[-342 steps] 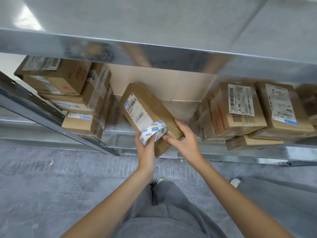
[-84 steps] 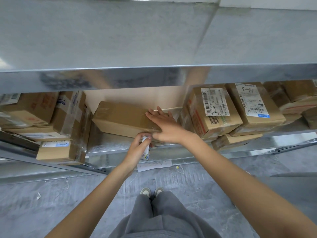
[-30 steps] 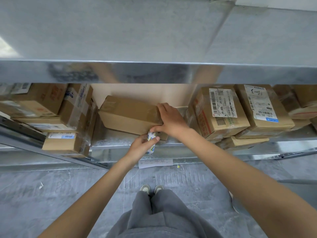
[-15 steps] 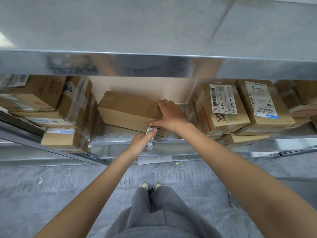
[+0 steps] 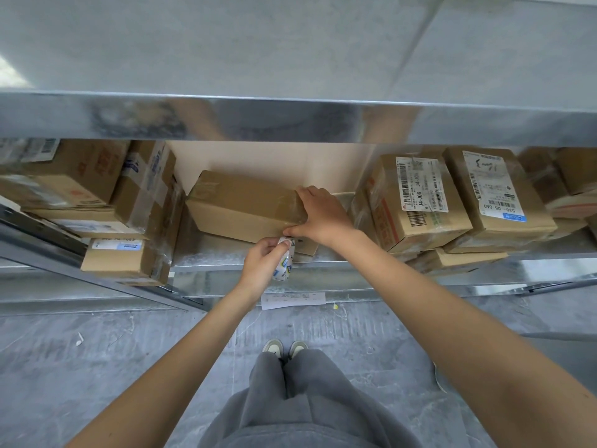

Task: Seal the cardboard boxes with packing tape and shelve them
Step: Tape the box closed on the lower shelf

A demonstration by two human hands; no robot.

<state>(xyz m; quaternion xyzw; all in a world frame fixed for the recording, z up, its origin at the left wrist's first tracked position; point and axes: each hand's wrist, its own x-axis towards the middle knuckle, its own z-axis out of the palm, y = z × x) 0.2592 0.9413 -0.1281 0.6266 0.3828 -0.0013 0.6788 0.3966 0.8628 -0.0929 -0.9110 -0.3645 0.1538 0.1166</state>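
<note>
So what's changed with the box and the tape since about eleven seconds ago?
The box, then tilted up on end with its label showing, now lies flat on the shelf. The right hand has moved onto its right end, pressing there. The left hand still grips the tape roll, now at the box's front lower edge. The stacked boxes on either side are unchanged.

Both bare arms reach forward. The right hand lies palm down, fingers spread and pointing left, thumb pressed low. The left hand, just below it, is curled closed, thumb and fingertips pinched together.
</note>
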